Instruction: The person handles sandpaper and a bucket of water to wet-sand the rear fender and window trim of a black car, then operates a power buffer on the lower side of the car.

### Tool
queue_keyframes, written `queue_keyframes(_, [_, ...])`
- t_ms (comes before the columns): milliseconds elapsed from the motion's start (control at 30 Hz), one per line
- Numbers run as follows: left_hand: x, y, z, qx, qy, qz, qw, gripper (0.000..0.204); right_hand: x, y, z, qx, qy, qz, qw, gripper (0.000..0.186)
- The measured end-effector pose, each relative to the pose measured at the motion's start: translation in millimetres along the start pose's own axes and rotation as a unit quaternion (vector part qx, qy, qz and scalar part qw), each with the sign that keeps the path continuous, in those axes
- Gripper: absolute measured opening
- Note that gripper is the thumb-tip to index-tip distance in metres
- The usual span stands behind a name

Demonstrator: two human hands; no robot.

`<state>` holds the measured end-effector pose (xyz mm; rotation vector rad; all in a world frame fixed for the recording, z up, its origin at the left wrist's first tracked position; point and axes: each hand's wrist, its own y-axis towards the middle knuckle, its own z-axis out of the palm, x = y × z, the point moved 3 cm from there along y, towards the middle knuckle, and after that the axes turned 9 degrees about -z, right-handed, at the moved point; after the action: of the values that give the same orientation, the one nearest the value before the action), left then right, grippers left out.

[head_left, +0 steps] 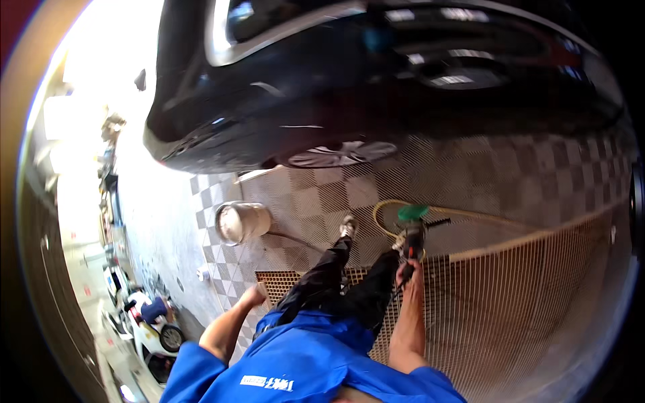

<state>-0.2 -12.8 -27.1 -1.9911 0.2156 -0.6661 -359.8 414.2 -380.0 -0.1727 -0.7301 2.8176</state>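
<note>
Black paintwork covers the car (269, 101), the largest item, which stands ahead of the person. A hard edge swung into its side panel would likely scratch it. The floor grating (510, 295) lies below and to the right; a dropped part or a shoe tip could catch in its openings. The wheel (341, 154) faces the person, well apart from both hands. The bucket (242, 223) is on the checkered tiles to the left. A dark line runs from near it toward the left shoe (348, 227); a step across could snag and trip. The yellow hose (484, 216) forms a loop beside the tool and the right foot, a second trip point.

The power tool (414, 239) hangs in front of the right leg, above the floor. The right hand (410, 270) has its fingers wrapped around the rear handle. With one hand only, the tool could twist or kick if started. The left hand (254, 295) is out to the side, away from the tool, with nothing visible in it; whether its fingers are spread or pressed together cannot be told. The green pad (413, 213) appears close to the hose; contact while spinning could wind it in. The side handle (440, 222) is ungripped, which reduces control.
</note>
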Motion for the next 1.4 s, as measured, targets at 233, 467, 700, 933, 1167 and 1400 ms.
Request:
queue_keyframes(233, [-65, -106, 98, 0.154, -0.158, -0.062, 0.973, 0.052, 185, 43, 51, -0.205, 0.182, -0.228, 0.934, 0.039])
queue_keyframes(467, [-69, -95, -21, 0.125, -0.108, -0.117, 0.979, 0.053, 288, 55, -20, -0.239, 0.264, -0.299, 0.885, 0.032])
queue_keyframes(700, [-102, -73, -30, 0.143, -0.092, -0.131, 0.977, 0.053, 306, 59, -84, -0.162, 0.260, -0.277, 0.911, 0.036])
queue_keyframes(933, [-85, -87, -35, 0.136, -0.131, -0.133, 0.973, 0.053, 238, 24, -64, -0.358, 0.074, -0.200, 0.909, 0.037])
queue_keyframes(1167, [-34, -109, 48, 0.181, -0.186, -0.100, 0.961, 0.054, 152, -21, -91, -0.503, -0.564, -0.068, 0.651, 0.024])
queue_keyframes(1400, [16, -89, 234, 0.241, -0.315, -0.011, 0.918, 0.055, 107, 9, 71, -0.297, -0.619, 0.056, 0.725, 0.023])
